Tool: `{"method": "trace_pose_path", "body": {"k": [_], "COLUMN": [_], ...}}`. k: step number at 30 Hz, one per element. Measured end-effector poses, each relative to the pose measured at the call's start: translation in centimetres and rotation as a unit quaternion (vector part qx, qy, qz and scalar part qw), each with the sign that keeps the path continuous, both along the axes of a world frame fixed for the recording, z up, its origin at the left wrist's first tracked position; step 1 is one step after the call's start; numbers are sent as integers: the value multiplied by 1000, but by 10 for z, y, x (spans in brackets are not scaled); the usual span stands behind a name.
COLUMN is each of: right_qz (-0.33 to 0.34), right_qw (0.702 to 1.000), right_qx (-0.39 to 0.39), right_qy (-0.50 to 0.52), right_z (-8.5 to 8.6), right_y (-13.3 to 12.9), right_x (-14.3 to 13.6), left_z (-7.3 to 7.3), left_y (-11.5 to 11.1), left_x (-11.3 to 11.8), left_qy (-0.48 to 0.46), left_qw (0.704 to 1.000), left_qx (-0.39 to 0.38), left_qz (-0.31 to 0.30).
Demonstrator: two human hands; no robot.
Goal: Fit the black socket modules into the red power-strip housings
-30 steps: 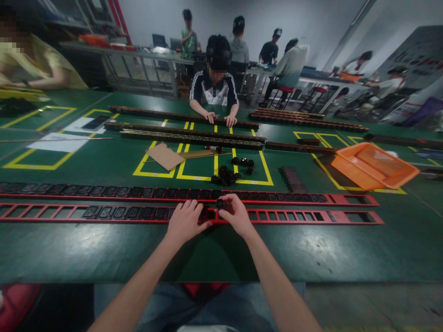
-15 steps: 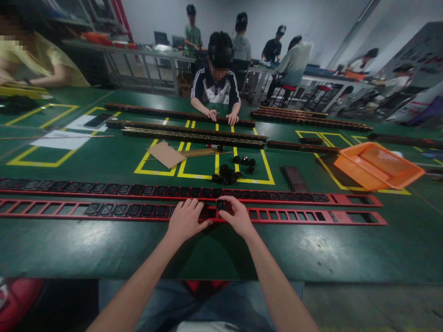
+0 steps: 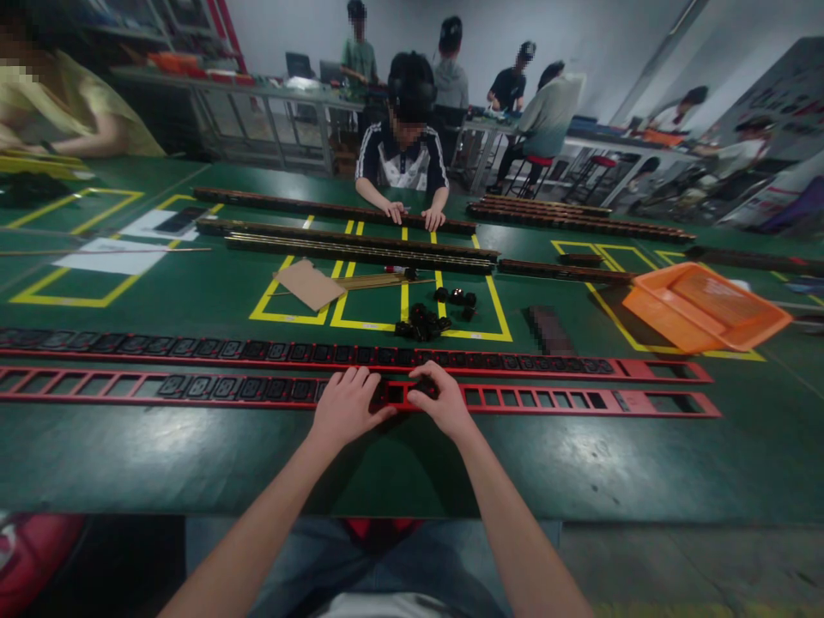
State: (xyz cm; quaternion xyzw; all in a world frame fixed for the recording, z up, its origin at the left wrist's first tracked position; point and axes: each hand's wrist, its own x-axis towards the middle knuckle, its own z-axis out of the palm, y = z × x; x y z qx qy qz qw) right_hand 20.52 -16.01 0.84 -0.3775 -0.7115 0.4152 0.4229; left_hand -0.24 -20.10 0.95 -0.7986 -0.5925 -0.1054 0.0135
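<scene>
The nearer red metal strip (image 3: 675, 403) lies across the table with a row of cut-outs. Black power sockets (image 3: 251, 388) fill its cut-outs left of my hands. My left hand (image 3: 348, 408) rests over this strip, fingers across its far edge and thumb near the front edge. Just to its right, my right hand (image 3: 444, 403) curls thumb and fingers around a black socket (image 3: 427, 385), mostly hidden by the fingers, at the strip. Behind it lies a second red strip (image 3: 669, 371), with sockets along most of its length.
Loose black parts (image 3: 421, 322), a cardboard piece (image 3: 310, 285) and an orange basket (image 3: 701, 305) lie beyond the strips. Dark long bars (image 3: 360, 249) cross the table farther back. A co-worker (image 3: 402, 163) sits opposite, both hands on a bar.
The socket in my right hand has turned and sunk lower between the fingers; its face no longer shows. My left hand stays in place.
</scene>
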Motion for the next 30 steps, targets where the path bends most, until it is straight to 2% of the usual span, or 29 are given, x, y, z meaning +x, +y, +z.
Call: {"method": "trace_pose_path", "body": {"k": [8,19,25,30], "right_qz": [16,50,8,17], "right_qw": [998,992,997,989], "right_qx": [4,-108,-17,16], "right_qy": [67,46,-71,-146], "right_z": [0,-9,-13,-8], "right_y": [0,0,-4,-6], "right_x": [-4,1,-8,-11], "left_z": [0,0,1,0], "left_y": [0,0,-1,-1], "left_x": [0,-1,0,-1], "left_qy": [7,-2,2,-4], "left_qw": [1000,1000,1000,1000], "left_qx": [-8,0,-1,-8], "left_qz": [3,2,2,2]}}
